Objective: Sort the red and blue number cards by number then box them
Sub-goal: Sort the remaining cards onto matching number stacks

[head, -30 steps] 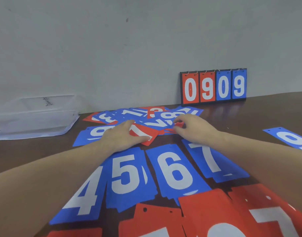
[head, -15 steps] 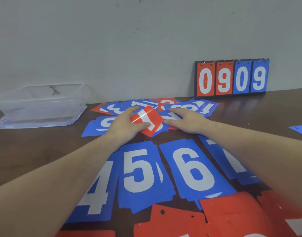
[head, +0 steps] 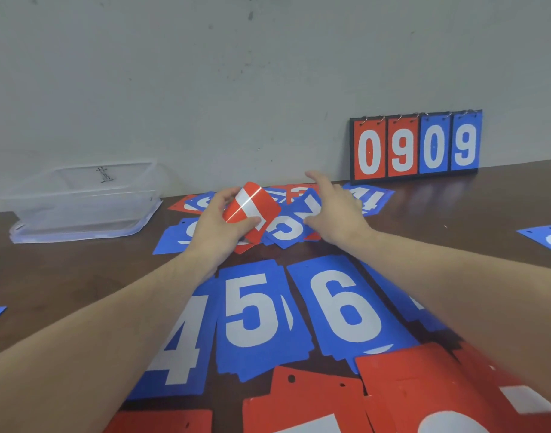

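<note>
Since a moment ago, our left hand [head: 216, 228] has lifted the red card [head: 252, 210] higher off the unsorted pile [head: 286, 228], bending it into a curve between thumb and fingers. Left of that hand sits the clear plastic box [head: 80, 203]. Just right of the card, our right hand [head: 333, 210] is spread open, fingertips on the pile. Nearer us than both hands lie the blue 4 [head: 177, 348], blue 5 [head: 255, 317] and blue 6 [head: 346, 307] stacks.

left hand [head: 216, 228] gripping bent red card [head: 252, 207], right hand [head: 332, 210] spread open
</note>
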